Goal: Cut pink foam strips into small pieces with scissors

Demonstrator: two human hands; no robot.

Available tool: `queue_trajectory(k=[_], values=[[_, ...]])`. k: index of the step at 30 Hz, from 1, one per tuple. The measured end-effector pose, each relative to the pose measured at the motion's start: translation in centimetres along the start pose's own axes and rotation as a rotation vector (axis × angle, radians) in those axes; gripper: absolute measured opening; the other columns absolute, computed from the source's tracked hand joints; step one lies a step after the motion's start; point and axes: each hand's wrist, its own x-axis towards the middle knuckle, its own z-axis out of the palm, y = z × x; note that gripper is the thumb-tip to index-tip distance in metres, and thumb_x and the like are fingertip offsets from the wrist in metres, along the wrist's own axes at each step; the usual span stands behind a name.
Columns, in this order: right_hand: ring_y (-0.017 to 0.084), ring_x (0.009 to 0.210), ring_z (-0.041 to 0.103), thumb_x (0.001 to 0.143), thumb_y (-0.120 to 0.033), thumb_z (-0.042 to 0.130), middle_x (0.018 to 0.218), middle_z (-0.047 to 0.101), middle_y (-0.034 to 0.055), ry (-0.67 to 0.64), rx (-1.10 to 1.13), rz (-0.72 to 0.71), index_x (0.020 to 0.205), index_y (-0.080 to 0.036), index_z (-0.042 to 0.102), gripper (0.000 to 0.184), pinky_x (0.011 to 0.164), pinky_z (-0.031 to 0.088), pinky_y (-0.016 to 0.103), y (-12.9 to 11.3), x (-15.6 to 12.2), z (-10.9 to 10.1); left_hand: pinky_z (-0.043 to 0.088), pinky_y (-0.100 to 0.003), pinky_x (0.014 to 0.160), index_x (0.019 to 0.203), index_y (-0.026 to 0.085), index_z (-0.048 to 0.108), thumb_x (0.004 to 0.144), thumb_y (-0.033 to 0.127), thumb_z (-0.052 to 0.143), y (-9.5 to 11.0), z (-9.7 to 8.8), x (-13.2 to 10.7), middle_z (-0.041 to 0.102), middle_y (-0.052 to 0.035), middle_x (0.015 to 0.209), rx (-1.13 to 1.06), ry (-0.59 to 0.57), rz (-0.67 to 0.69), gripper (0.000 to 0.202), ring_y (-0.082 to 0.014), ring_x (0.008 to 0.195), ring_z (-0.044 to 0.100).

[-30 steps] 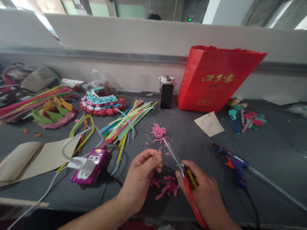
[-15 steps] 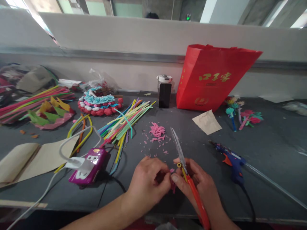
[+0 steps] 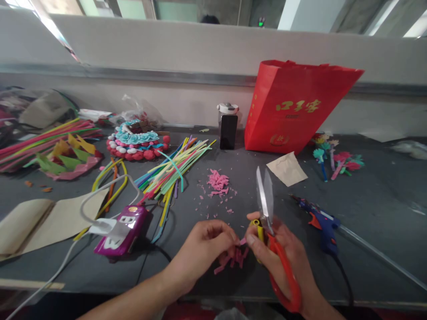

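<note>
**Pink piece pinched between the two hands, left of the scissors' pivot**

A small pink piece is pinched at the fingertips of the left hand, which is closed on it. It lies just left of the right hand, almost touching its thumb. More cut pink strips are scattered on the dark table directly beneath. The scissors are gripped by the right hand through the red handles. The blades are slightly parted, and their long axis runs away from the person, above the piece. A pile of pink scraps lies farther out, and a blue glue gun lies to the right.
</note>
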Motion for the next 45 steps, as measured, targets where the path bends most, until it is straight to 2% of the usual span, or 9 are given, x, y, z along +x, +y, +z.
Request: queue_trajectory(k=[5,8,13,16,18,20,24,31,45], values=[[0.007,0.050,0.058,0.085,-0.033,0.060,0.069,0.065,-0.0058,-0.012,-0.022,-0.065,0.104,-0.023,0.058,0.022,0.049,0.050,0.014,0.1,0.2,-0.4,0.028,-0.022,0.045,0.070,0.013,0.065,0.079,0.032,0.060,-0.1,-0.2,0.0,0.060,-0.0031,0.060,-0.194,-0.123,-0.105,0.021,-0.0093,0.048,0.045],[0.008,0.055,0.063,0.085,-0.029,0.061,0.072,0.068,-0.0042,-0.062,-0.115,-0.126,0.105,-0.022,0.059,0.021,0.053,0.052,0.014,0.3,0.2,-0.4,0.026,-0.022,0.045,0.071,0.013,0.067,0.078,0.030,0.061,-0.4,-0.2,-0.1,0.060,-0.0032,0.060,-0.269,-0.135,-0.120,0.020,-0.0089,0.048,0.044],[0.009,0.053,0.064,0.086,-0.028,0.060,0.074,0.069,-0.0034,-0.075,-0.127,-0.117,0.110,-0.022,0.056,0.026,0.052,0.053,0.015,0.7,0.1,-0.4,0.025,-0.021,0.045,0.067,0.013,0.068,0.072,0.027,0.070,-0.4,-0.2,-0.1,0.059,-0.0016,0.058,-0.309,-0.135,-0.162,0.014,-0.0073,0.046,0.043],[0.011,0.058,0.067,0.087,-0.033,0.060,0.077,0.071,-0.0009,-0.060,-0.184,-0.134,0.110,-0.021,0.057,0.026,0.055,0.055,0.017,1.0,0.0,-0.5,0.027,-0.020,0.045,0.066,0.014,0.066,0.070,0.025,0.072,-0.3,-0.2,0.1,0.057,-0.0001,0.055,-0.350,-0.058,-0.111,0.013,-0.0070,0.046,0.043],[0.013,0.063,0.069,0.088,-0.035,0.059,0.079,0.071,0.0001,0.031,-0.306,-0.161,0.112,-0.021,0.056,0.028,0.060,0.056,0.019,1.3,-0.1,-0.5,0.029,-0.019,0.047,0.068,0.015,0.066,0.071,0.024,0.073,-0.2,-0.3,0.1,0.057,0.0015,0.056,-0.396,0.054,-0.046,0.012,-0.0063,0.047,0.043],[0.015,0.073,0.070,0.087,-0.033,0.060,0.088,0.071,0.0025,0.128,-0.467,-0.265,0.111,-0.022,0.058,0.027,0.070,0.057,0.025,1.7,-0.2,-0.4,0.031,-0.018,0.048,0.070,0.015,0.066,0.072,0.024,0.073,0.0,-0.4,0.1,0.057,0.0025,0.058,-0.441,0.158,0.015,0.012,-0.0056,0.048,0.043],[0.020,0.085,0.068,0.086,-0.024,0.053,0.093,0.069,0.0055,0.124,-0.659,-0.430,0.113,-0.021,0.058,0.028,0.075,0.056,0.033,2.5,-0.2,0.1,0.034,-0.018,0.051,0.071,0.016,0.066,0.075,0.024,0.073,0.2,-0.5,-0.2,0.059,0.0024,0.063,-0.532,0.252,0.100,0.011,-0.0058,0.052,0.045],[0.023,0.086,0.066,0.078,-0.016,0.049,0.093,0.068,0.0085,0.106,-0.746,-0.491,0.114,-0.018,0.057,0.037,0.075,0.056,0.036,3.5,-0.2,0.7,0.041,-0.018,0.061,0.074,0.016,0.069,0.076,0.023,0.074,0.2,-0.4,-0.6,0.061,0.0014,0.068,-0.607,0.277,0.187,0.009,-0.0073,0.060,0.049],[0.025,0.088,0.066,0.076,-0.014,0.049,0.096,0.069,0.0095,0.056,-0.717,-0.501,0.117,-0.017,0.055,0.042,0.075,0.055,0.037,4.3,-0.5,0.7,0.043,-0.018,0.059,0.075,0.016,0.071,0.075,0.022,0.075,0.3,-0.1,-0.4,0.064,0.0013,0.069,-0.610,0.267,0.189,0.006,-0.0069,0.058,0.053]])
